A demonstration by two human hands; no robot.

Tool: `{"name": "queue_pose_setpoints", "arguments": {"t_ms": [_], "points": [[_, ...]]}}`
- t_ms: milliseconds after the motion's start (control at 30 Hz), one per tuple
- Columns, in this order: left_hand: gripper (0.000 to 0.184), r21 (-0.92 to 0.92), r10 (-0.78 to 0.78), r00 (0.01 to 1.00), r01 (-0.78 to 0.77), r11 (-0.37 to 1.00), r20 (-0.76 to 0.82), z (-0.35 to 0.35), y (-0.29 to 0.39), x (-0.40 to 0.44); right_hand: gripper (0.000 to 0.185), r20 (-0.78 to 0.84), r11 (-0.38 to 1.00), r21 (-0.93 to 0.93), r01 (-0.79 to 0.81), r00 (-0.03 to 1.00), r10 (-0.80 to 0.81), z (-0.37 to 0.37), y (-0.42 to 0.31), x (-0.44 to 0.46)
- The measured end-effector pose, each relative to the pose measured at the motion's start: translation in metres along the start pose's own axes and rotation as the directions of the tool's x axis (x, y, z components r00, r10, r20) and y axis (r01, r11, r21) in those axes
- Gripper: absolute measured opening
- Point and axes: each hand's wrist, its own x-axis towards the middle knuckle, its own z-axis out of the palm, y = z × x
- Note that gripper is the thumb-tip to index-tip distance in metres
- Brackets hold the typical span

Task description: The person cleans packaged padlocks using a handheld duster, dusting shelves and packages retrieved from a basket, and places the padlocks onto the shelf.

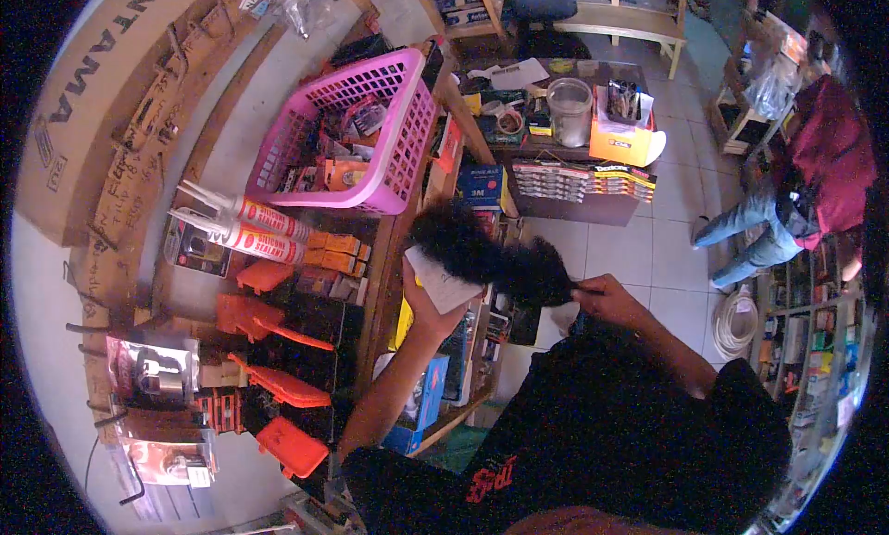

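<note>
My left hand (433, 315) is closed around a small white box or card (443, 279) near the middle of the view. A black fluffy duster (535, 271) lies across and behind the white item, its dark tufts touching or nearly touching its upper edge. The fingers of my right hand (607, 302) are closed on the thin end of the duster, to the right of the tufts. Both arms reach in from below, past a black shirt with red print.
A pink basket (400, 169) of packets stands on the left shelf, above sealant tubes (269, 242) and orange items (292, 447). A low counter (579, 188) holds a clear jar (569, 114). Far right, a person in a maroon top (829, 155) stands by shelves.
</note>
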Motion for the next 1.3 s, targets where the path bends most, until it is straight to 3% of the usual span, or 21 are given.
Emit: {"name": "queue_pose_setpoints", "arguments": {"t_ms": [133, 233, 333, 400, 467, 500, 533, 600, 633, 667, 700, 733, 833, 900, 967, 1000, 1100, 1167, 1200, 1267, 1300], "points": [[0.064, 0.081, -0.074, 0.997, 0.074, 0.994, 0.001, -0.021, 0.004, 0.003, 0.029, 0.182, 0.999, -0.044, 0.018, 0.983, -0.010, -0.015, -0.007, -0.010], [0.066, 0.106, 0.018, 0.997, -0.010, 0.994, -0.074, -0.021, 0.008, 0.001, 0.030, -0.068, 0.997, 0.081, 0.011, 0.998, -0.005, -0.015, 0.002, -0.006], [0.064, 0.127, 0.035, 0.996, -0.025, 0.992, -0.078, -0.023, 0.004, 0.002, 0.028, 0.230, 0.991, -0.122, 0.050, 0.973, -0.021, -0.033, -0.012, -0.014], [0.065, -0.062, 0.036, 0.997, -0.031, 0.998, 0.071, -0.055, 0.009, 0.016, 0.028, 0.121, 0.999, -0.017, 0.031, 0.992, -0.028, -0.031, -0.003, -0.013], [0.068, 0.102, 0.035, 0.996, -0.026, 0.994, -0.085, -0.018, 0.005, 0.008, 0.029, 0.052, 0.998, 0.049, 0.034, 0.998, -0.036, -0.024, 0.008, -0.010], [0.070, 0.084, 0.000, 1.000, 0.000, 0.997, 0.005, -0.022, 0.008, 0.005, 0.029, 0.038, 0.997, 0.061, 0.042, 0.998, -0.044, -0.020, 0.013, -0.009], [0.069, -0.233, -0.103, 0.994, 0.108, 0.967, 0.034, -0.030, 0.009, 0.004, 0.030, 0.026, 0.996, 0.071, 0.050, 0.998, -0.052, -0.019, 0.017, -0.006], [0.068, -0.744, -0.252, 0.950, 0.301, 0.596, 0.183, -0.045, 0.013, 0.005, 0.030, 0.124, 0.970, -0.052, 0.237, 0.965, -0.230, -0.020, 0.023, -0.001], [0.068, -0.709, -0.243, 0.960, 0.269, 0.652, 0.141, -0.051, 0.014, 0.007, 0.030, 0.177, 0.938, -0.102, 0.332, 0.934, -0.311, -0.020, 0.025, 0.001], [0.068, -0.668, -0.234, 0.967, 0.239, 0.705, 0.099, -0.052, 0.015, 0.009, 0.030, 0.107, 0.974, -0.042, 0.224, 0.970, -0.219, -0.019, 0.014, -0.002], [0.069, -0.296, -0.099, 0.994, 0.081, 0.952, -0.046, -0.051, 0.014, 0.011, 0.030, 0.045, 0.993, 0.027, 0.117, 0.992, -0.118, -0.015, -0.007, -0.010], [0.070, 0.149, 0.091, 0.989, -0.073, 0.986, -0.117, -0.049, 0.013, 0.012, 0.030, -0.008, 0.995, 0.101, 0.011, 1.000, -0.010, -0.013, -0.018, -0.014], [0.068, 0.134, -0.055, 0.993, 0.040, 0.990, 0.105, -0.023, 0.010, 0.005, 0.032, 0.248, 0.983, -0.161, 0.091, 0.967, -0.049, -0.022, 0.006, -0.006], [0.070, 0.128, -0.094, 0.974, 0.069, 0.989, 0.208, -0.028, 0.008, 0.007, 0.034, 0.124, 0.981, -0.121, 0.154, 0.982, -0.139, -0.014, 0.013, -0.002], [0.073, 0.125, 0.019, 1.000, -0.018, 0.992, -0.004, -0.018, 0.008, 0.005, 0.034, -0.006, 0.999, -0.028, 0.044, 0.999, -0.044, -0.013, -0.001, -0.008], [0.074, 0.126, 0.077, 0.991, -0.063, 0.990, -0.112, -0.012, 0.008, 0.003, 0.034, 0.070, 0.994, -0.052, 0.100, 0.993, -0.097, -0.015, 0.004, -0.006], [0.069, 0.207, 0.071, 0.984, -0.104, 0.973, 0.163, -0.006, 0.011, 0.004, 0.033, 0.170, 0.982, -0.069, 0.174, 0.972, -0.160, -0.020, 0.022, -0.001], [0.069, 0.172, 0.086, 0.986, -0.110, 0.979, 0.142, 0.005, 0.009, -0.002, 0.033, 0.117, 0.993, -0.047, 0.107, 0.988, -0.101, -0.019, 0.022, -0.002], [0.070, 0.012, 0.071, 0.997, -0.071, 0.997, -0.016, -0.010, 0.007, -0.006, 0.033, 0.056, 0.999, -0.024, 0.034, 0.998, -0.033, -0.019, 0.019, -0.002], [0.070, 0.085, 0.082, 0.989, -0.072, 0.994, -0.123, -0.013, 0.009, 0.003, 0.033, 0.165, 0.997, -0.055, -0.055, 0.984, 0.063, -0.019, 0.019, -0.004], [0.069, 0.015, 0.026, 0.981, -0.029, 0.999, 0.192, -0.011, 0.011, 0.004, 0.034, 0.214, 0.992, -0.077, -0.100, 0.970, 0.114, -0.021, 0.018, -0.005]]}}
